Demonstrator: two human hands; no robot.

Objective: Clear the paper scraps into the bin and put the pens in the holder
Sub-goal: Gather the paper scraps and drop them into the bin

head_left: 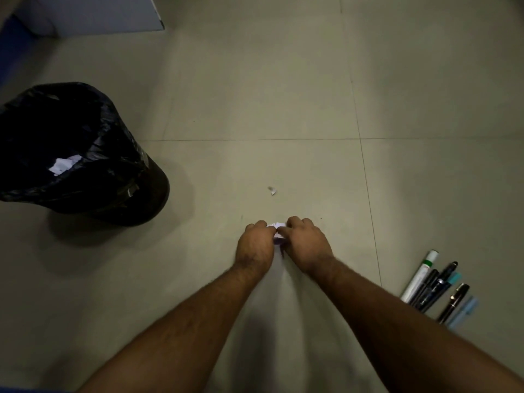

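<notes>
1. here, a wad of paper scraps [278, 228] is pinched between the curled fingers of the left hand [255, 245] and right hand [307, 245].
2. the bin [85, 154] lies well off beyond the left fingers, white scraps seen inside; the left hand is nearer.
3. one stray scrap [272, 190] lies just ahead of the fingertips.
4. the pens [438, 287] lie grouped outside the right hand; no holder is seen.

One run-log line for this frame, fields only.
both hands: left hand, right hand gather paper scraps | bin: paper inside | floor: one scrap | pens: untouched
</notes>
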